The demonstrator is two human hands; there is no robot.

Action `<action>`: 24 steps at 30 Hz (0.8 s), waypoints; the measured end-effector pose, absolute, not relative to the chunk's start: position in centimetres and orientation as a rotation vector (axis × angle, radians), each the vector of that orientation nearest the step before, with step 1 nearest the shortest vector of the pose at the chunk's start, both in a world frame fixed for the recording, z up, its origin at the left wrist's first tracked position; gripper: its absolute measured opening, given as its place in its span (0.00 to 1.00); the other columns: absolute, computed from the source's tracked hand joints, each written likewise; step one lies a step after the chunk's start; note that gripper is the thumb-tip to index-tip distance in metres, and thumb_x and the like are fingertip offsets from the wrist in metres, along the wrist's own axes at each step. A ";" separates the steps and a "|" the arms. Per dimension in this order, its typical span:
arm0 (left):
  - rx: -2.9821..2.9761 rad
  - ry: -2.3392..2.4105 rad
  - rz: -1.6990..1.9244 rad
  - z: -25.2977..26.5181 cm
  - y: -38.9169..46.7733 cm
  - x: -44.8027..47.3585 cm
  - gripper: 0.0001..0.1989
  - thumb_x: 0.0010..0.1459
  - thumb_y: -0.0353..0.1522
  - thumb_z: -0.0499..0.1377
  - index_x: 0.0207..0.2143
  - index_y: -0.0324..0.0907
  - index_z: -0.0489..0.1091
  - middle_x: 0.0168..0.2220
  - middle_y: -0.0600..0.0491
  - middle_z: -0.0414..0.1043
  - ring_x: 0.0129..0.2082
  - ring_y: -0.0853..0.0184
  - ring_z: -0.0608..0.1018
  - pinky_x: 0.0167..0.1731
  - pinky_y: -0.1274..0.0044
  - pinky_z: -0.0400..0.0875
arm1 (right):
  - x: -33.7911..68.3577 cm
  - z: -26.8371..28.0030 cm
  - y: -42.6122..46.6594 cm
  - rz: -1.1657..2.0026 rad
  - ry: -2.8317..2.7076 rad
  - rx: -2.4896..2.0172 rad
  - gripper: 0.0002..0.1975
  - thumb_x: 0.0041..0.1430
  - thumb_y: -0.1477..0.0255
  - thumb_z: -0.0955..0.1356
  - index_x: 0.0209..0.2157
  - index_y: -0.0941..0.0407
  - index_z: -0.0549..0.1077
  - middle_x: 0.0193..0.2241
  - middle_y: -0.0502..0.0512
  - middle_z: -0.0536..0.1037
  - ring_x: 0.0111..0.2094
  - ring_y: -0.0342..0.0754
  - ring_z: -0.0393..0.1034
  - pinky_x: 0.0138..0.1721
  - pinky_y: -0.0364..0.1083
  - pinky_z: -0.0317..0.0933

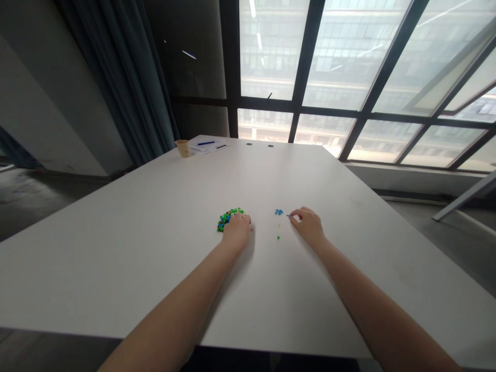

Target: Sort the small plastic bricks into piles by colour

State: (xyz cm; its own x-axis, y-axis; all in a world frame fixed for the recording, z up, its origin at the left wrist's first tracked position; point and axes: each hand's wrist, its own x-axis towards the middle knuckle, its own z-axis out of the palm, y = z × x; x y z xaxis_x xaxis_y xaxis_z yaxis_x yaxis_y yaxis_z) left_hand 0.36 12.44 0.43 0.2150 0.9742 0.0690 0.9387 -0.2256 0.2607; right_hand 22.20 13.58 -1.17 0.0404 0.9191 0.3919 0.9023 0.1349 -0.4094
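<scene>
- A wide window (271, 51) in dark frames backs the scene, with a blue-grey curtain (116, 62) hanging to its left; both stand clear of the work.
- The white bench (116, 268) carries all the small pieces, mid-width and within reach of 2 bare hands.
- Papers (201, 149) lie at the far left corner with 2 pens on top, well apart from the hands.
- The left hand (237, 230) rests at the near right side of a mixed pile, fingers curled down and hiding part of it; I cannot tell whether its grip holds anything.
- The right hand (308, 223) has a narrow grip, thumb and finger pinched on 1 blue piece.
- The mixed pile (222, 222), mostly green with some blue, lies under and beside the left fingers.
- A paper cup (184, 150) stands upright beside the papers, out of the way.
- A blue cluster (279, 212) lies between the hands, just left of the pinched piece.
- The blue piece (288, 215) sits at the right fingertips; the step in hand seems to be fine handling of single pieces, and the next move calls for a light, steady pinch.
- A green bit (278, 237) and a tiny yellow bit (278, 225) lie nearer the person than the cluster, where a low sweep could nudge them.
</scene>
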 end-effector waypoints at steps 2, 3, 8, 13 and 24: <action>2.281 1.902 0.220 0.4 12.6 -0.1 0.09 0.52 0.27 0.51 0.35 0.37 0.67 0.41 0.42 0.67 0.42 0.60 0.68 0.40 0.72 0.62 | 21.9 -1.5 14.4 0.037 -1.902 -1.876 0.08 0.50 0.71 0.64 0.28 0.52 0.75 0.27 0.52 0.72 0.31 0.44 0.64 0.34 0.44 0.52; 2.270 1.911 0.196 0.4 12.6 -0.2 0.09 0.52 0.26 0.50 0.35 0.37 0.67 0.40 0.42 0.67 0.41 0.61 0.68 0.39 0.72 0.62 | 21.7 -1.6 14.8 0.039 -1.930 -1.917 0.08 0.50 0.71 0.64 0.28 0.52 0.75 0.29 0.52 0.73 0.33 0.45 0.64 0.34 0.45 0.51; 2.233 1.878 0.222 0.1 13.3 -0.5 0.11 0.50 0.23 0.48 0.31 0.36 0.69 0.35 0.42 0.69 0.34 0.63 0.70 0.33 0.75 0.62 | 20.5 -1.6 16.3 0.080 -1.995 -2.057 0.09 0.51 0.71 0.63 0.29 0.52 0.75 0.35 0.55 0.75 0.39 0.48 0.65 0.37 0.47 0.52; 2.158 1.830 0.376 -1.1 14.4 -0.8 0.10 0.48 0.23 0.48 0.26 0.37 0.69 0.27 0.46 0.70 0.28 0.65 0.69 0.30 0.75 0.61 | 20.5 -1.3 16.7 0.022 -1.965 -2.091 0.09 0.52 0.69 0.63 0.31 0.53 0.75 0.35 0.56 0.75 0.38 0.48 0.66 0.36 0.47 0.52; 2.225 1.820 0.366 -0.8 14.0 -0.5 0.10 0.47 0.21 0.48 0.26 0.37 0.68 0.28 0.46 0.69 0.29 0.65 0.69 0.30 0.76 0.60 | 24.7 -1.6 13.0 -0.008 -1.717 -1.993 0.12 0.50 0.67 0.61 0.27 0.54 0.75 0.24 0.51 0.71 0.26 0.44 0.63 0.29 0.44 0.51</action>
State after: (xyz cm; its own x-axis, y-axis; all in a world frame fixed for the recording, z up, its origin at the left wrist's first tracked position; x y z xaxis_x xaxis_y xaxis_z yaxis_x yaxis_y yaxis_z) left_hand -0.47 13.96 -0.80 0.1916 0.9807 0.0396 0.9197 -0.1935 0.3416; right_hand 24.67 13.03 -1.63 0.2020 0.9244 0.3235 0.9273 -0.0743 -0.3667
